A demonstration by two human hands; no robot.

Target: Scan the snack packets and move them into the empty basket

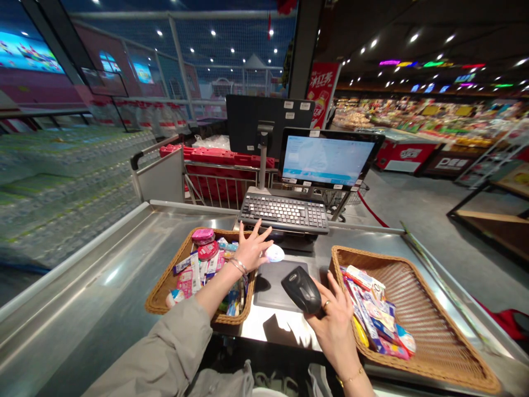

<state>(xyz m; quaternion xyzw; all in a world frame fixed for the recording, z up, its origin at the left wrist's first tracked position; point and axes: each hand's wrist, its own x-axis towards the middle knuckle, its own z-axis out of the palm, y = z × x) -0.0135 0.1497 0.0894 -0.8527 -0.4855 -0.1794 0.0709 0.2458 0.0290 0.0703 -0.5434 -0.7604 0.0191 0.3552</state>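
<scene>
My left hand (249, 251) reaches over the left basket's right edge. Its thumb and index finger pinch a brightly lit white egg-shaped item (275, 253), while the other fingers spread out. A black barcode scanner (302, 290) is in my right hand (335, 325), its head tilted toward the egg-shaped item; part of its grip is hidden by the hand. Beneath both lies a dark flat pad (275, 298) in the counter. The left wicker basket (159, 292) holds several small colourful packets and pink round packs. More packets (378, 311) lie in the left part of the right wicker basket (438, 325).
A black keyboard (285, 212) sits behind the pad, below a lit screen (326, 160) and a second monitor's dark back (264, 124). Metal counter edges (74, 253) run along the left. A cart (223, 176) stands beyond, with stacked bottles (70, 176) at left.
</scene>
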